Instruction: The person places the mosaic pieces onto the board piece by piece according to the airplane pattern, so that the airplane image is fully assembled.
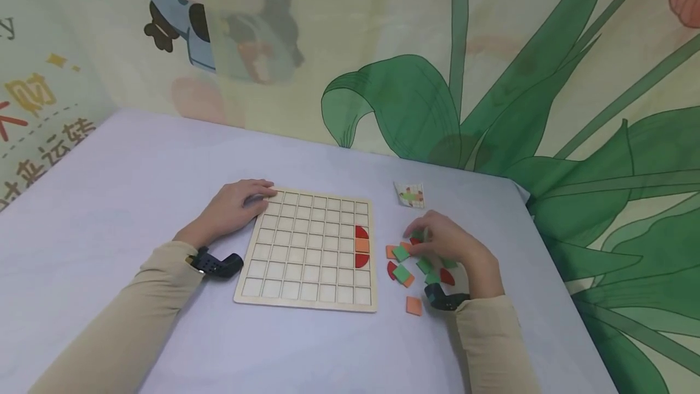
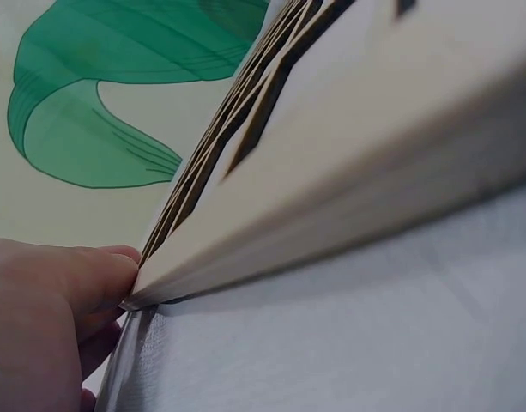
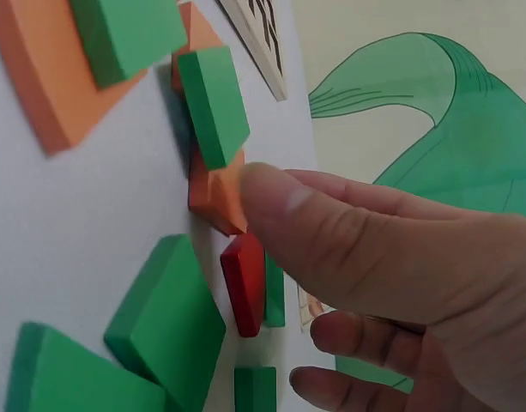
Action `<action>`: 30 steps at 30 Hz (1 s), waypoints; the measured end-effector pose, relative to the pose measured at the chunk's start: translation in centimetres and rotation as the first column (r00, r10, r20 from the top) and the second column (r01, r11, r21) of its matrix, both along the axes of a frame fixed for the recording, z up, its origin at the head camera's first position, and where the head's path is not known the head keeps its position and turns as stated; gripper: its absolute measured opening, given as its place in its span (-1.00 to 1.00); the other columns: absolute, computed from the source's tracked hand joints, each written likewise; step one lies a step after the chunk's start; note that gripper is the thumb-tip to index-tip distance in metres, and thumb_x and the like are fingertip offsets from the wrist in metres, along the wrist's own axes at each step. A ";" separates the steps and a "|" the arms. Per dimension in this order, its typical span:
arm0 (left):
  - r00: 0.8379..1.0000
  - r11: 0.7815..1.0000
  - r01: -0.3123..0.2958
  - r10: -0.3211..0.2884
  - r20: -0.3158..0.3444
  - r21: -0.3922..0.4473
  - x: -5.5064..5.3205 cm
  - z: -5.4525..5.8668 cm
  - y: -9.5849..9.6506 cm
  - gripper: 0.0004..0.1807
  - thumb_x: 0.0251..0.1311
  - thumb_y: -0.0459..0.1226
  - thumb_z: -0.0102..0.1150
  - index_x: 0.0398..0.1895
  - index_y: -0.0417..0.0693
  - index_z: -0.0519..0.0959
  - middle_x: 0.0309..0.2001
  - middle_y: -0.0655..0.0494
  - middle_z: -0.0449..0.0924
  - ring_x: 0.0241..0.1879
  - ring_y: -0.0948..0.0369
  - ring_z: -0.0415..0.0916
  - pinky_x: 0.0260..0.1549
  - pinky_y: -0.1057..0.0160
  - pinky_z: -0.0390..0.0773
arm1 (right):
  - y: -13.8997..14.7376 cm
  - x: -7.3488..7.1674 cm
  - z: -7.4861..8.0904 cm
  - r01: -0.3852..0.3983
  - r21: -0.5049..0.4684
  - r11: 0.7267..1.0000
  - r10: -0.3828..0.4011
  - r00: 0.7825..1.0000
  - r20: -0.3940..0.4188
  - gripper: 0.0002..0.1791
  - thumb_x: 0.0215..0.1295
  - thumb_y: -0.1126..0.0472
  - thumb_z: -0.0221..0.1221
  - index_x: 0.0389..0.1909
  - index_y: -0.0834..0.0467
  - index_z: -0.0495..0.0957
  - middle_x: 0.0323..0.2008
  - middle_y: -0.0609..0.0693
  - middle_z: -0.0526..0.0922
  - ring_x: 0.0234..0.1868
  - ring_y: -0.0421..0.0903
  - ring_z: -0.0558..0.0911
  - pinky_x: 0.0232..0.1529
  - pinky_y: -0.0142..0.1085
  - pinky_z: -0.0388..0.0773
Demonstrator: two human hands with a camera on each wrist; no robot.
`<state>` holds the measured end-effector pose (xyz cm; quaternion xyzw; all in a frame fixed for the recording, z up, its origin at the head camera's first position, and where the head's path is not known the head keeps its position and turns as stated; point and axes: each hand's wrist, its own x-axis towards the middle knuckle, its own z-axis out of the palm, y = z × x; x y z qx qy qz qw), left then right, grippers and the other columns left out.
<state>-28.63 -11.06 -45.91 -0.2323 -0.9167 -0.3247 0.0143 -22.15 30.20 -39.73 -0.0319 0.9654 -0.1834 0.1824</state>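
Note:
A wooden grid board (image 1: 305,306) lies flat on the table. My left hand (image 1: 236,204) holds its far left corner; the left wrist view shows the thumb (image 2: 104,270) against that corner, with the other fingers partly hidden. Red quarter-round tiles (image 1: 361,260) and an orange square tile (image 1: 361,245) sit in the board's right column. Over the loose tiles to the right is my right hand (image 1: 445,239), thumb and forefinger apart. Its thumb (image 3: 275,193) is at an orange tile (image 3: 213,202) beside a green tile (image 3: 215,107); whether they touch is unclear.
Several loose green, orange and red tiles lie around my right hand, including a green square (image 1: 401,273). One orange square (image 1: 414,306) lies apart, nearer me. A small pattern card (image 1: 410,195) stands behind the tiles. A printed cloth backdrop (image 1: 306,102) hangs beyond the table.

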 end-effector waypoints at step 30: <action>1.000 1.000 -0.003 0.003 0.020 -0.014 0.0 0.3 0.0 -0.63 0.29 -0.23 0.02 0.13 -0.09 0.54 0.31 -0.04 0.39 0.36 -0.08 0.21 0.35 -0.13 0.13 | -1.8 0.4 -0.3 -0.037 -0.013 0.999 0.037 0.999 0.033 -0.80 0.12 0.25 0.33 -0.27 0.04 0.53 -0.38 -0.06 0.56 -0.32 -0.11 0.50 -0.34 -0.36 0.54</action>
